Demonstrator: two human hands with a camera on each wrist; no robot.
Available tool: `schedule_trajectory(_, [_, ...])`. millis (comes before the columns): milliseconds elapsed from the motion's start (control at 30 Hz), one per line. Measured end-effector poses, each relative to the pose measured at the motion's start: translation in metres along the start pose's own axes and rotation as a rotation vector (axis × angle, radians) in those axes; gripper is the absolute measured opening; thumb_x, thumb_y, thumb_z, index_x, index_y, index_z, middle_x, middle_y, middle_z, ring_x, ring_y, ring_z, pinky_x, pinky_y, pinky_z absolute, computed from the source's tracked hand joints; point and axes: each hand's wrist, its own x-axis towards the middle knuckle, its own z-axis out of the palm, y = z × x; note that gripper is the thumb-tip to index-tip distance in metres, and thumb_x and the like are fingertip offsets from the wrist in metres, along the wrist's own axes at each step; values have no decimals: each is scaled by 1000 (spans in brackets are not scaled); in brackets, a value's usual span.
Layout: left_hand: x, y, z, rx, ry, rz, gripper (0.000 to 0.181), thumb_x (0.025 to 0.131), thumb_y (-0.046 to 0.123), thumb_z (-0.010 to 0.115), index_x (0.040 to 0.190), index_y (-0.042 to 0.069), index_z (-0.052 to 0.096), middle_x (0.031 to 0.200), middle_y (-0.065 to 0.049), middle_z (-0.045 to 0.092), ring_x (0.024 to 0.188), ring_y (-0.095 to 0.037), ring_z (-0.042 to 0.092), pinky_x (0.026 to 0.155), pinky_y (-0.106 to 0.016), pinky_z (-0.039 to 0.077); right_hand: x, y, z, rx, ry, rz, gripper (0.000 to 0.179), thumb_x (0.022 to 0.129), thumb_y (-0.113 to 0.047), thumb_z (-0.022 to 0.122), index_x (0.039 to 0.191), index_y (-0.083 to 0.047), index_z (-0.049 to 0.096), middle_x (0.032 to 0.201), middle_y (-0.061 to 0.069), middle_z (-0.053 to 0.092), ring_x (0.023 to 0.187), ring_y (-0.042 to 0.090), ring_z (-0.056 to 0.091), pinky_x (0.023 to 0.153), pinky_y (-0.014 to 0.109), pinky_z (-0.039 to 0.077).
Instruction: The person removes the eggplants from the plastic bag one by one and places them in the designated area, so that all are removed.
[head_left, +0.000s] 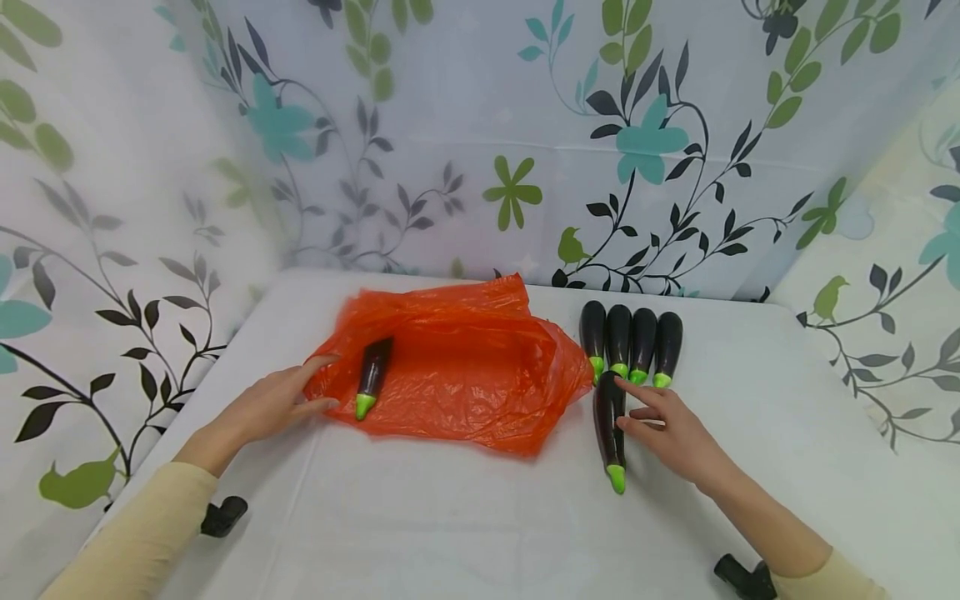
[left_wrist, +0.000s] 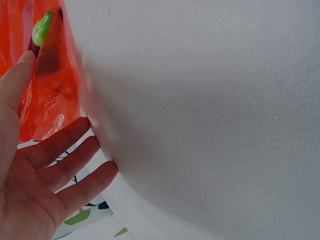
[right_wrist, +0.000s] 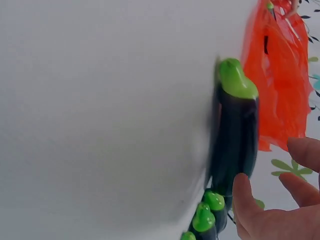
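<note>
An orange-red plastic bag (head_left: 465, 383) lies spread on the table, seen in all views. One dark eggplant with a bright green stem end (head_left: 373, 375) shows at the bag's left part; whether it lies inside or on top I cannot tell. My left hand (head_left: 273, 404) is at the bag's left end, thumb and fingers spread apart, touching the plastic. Right of the bag, a longer eggplant (head_left: 609, 429) lies with its green end toward me. Beside it is my right hand (head_left: 671, 433), its thumb and forefinger extended at the eggplant's side and far end.
Behind the longer eggplant, several more eggplants (head_left: 632, 342) lie side by side, green ends toward me. A white cloth covers the table (head_left: 450, 517). Curtains with printed leaves (head_left: 450, 150) hang at the back and sides. A black object (head_left: 223, 517) shows by the left sleeve.
</note>
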Motion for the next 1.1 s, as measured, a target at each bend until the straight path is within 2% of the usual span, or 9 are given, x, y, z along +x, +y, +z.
schedule_trajectory(233, [1,-2,1,-4,-9,-2,68,90,39,70,143,10,40,128,-24,58,109,-41,59,93,-60,45,6,-7,-15,1,61,13,59,98,-34,60,151,-18,39,143,25,34,124,42,51,87,51,53])
schedule_trajectory(500, [1,-5,3,-4,-8,3,67,89,38,71,143,10,40,128,-25,58,109,-42,58,92,-60,45,9,-16,-23,46,94,20,59,99,-35,58,152,-20,37,146,23,33,127,40,48,91,54,50])
schedule_trajectory(833, [0,-4,2,-1,-1,4,67,90,38,70,143,10,41,129,-24,57,112,-42,58,93,-60,45,10,-20,-20,82,88,23,58,99,-34,58,151,-18,37,145,21,37,127,40,48,93,54,49])
schedule_trajectory(1100, [-1,-6,1,7,-20,12,65,91,35,70,144,11,42,126,-22,59,107,-39,60,91,-58,47,12,-22,-16,91,69,35,58,98,-34,59,150,-17,39,145,21,39,124,40,51,92,53,50])
